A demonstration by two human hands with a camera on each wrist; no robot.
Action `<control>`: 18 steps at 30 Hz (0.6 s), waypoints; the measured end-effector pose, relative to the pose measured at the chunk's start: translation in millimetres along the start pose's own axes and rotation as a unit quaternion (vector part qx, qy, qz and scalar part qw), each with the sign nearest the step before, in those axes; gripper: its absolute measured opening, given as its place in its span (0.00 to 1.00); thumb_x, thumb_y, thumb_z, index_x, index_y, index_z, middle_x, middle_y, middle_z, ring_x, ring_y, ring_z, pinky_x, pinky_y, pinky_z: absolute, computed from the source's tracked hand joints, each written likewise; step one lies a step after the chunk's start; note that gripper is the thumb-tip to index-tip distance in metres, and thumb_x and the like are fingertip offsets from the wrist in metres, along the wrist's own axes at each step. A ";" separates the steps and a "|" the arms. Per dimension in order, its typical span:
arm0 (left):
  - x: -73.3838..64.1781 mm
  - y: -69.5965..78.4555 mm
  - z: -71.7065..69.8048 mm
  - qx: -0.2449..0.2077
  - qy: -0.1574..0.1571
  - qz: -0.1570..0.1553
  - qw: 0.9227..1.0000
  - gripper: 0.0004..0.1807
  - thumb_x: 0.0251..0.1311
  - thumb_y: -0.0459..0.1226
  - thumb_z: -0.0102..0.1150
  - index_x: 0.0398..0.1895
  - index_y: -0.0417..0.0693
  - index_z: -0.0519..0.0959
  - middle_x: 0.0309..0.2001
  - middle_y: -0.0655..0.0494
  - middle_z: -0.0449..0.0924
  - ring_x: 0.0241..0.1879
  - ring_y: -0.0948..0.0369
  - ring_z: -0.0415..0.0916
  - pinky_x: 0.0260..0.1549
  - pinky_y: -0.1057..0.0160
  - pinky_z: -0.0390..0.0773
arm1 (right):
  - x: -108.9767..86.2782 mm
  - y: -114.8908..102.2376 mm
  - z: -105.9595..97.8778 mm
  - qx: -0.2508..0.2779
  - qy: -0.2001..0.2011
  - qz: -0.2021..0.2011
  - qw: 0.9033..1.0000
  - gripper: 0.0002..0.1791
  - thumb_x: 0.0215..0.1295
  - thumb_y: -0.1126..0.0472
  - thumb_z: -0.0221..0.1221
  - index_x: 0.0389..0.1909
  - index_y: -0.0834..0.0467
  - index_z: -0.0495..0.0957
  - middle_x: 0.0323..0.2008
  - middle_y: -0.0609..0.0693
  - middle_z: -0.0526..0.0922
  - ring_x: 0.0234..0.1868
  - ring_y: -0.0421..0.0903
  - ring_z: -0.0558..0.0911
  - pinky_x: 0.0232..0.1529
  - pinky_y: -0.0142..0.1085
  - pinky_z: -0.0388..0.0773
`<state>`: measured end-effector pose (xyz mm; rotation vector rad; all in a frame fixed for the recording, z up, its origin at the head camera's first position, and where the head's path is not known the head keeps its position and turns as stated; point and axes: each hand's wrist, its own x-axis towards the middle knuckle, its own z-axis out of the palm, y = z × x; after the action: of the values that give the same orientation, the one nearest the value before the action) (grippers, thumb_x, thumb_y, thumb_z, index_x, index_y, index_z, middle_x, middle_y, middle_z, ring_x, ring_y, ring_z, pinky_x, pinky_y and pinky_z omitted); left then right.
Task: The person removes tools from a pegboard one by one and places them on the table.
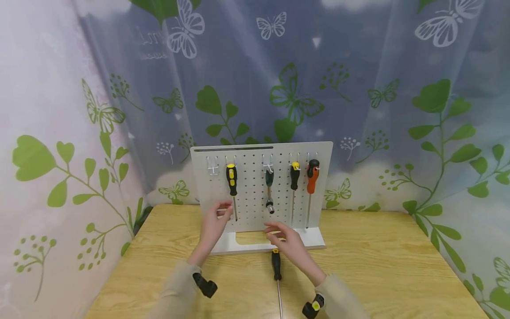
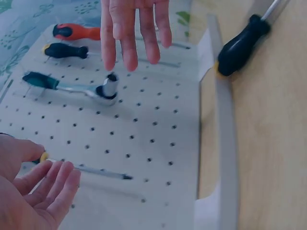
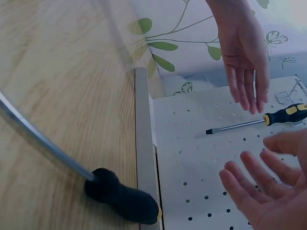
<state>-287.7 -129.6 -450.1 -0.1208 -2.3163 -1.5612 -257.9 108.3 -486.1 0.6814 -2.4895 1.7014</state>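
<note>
My left hand (image 1: 214,225) is beside the shaft of a black-and-yellow screwdriver (image 1: 232,180) that hangs at the pegboard's left. Its fingers are relaxed and hold nothing; in the right wrist view they point down close to that screwdriver (image 3: 288,114). Low in front of the pegboard (image 1: 251,186), my right hand (image 1: 290,241) hovers with loosely bent, empty fingers. Below it on the wooden table lies a long screwdriver (image 1: 276,265), its black handle (image 3: 127,200) against the stand's front edge and its shaft toward me.
A green-handled ratchet wrench (image 1: 269,179) hangs mid-board. Right of it hang a black screwdriver with a yellow end (image 1: 295,177) and an orange-and-black screwdriver (image 1: 312,180). A bare hook (image 1: 213,168) sits at upper left. Patterned curtains (image 1: 247,79) surround the table (image 1: 382,261).
</note>
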 end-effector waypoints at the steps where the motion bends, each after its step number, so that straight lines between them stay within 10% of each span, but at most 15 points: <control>1: 3.1 1.4 -2.2 -0.003 0.004 0.002 1.000 0.14 0.70 0.34 0.60 0.54 0.35 0.79 0.49 0.39 0.83 0.45 0.46 0.84 0.41 0.61 0.88 | 4.1 -0.1 2.9 0.002 -0.006 -0.007 1.000 0.21 0.74 0.61 0.60 0.64 0.62 0.75 0.53 0.60 0.85 0.52 0.57 0.84 0.50 0.38 0.85; 18: 35.8 14.3 -19.9 -0.067 0.004 0.015 0.998 0.20 0.74 0.41 0.56 0.62 0.39 0.75 0.60 0.41 0.78 0.57 0.47 0.79 0.57 0.54 0.82 | 61.8 -22.7 39.8 0.053 -0.045 -0.019 0.997 0.28 0.76 0.66 0.55 0.73 0.68 0.62 0.66 0.69 0.72 0.65 0.68 0.73 0.65 0.61 0.72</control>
<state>-312.9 -146.4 -419.1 -0.1818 -2.1936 -1.6974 -297.0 45.7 -464.4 0.8275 -2.4415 1.8387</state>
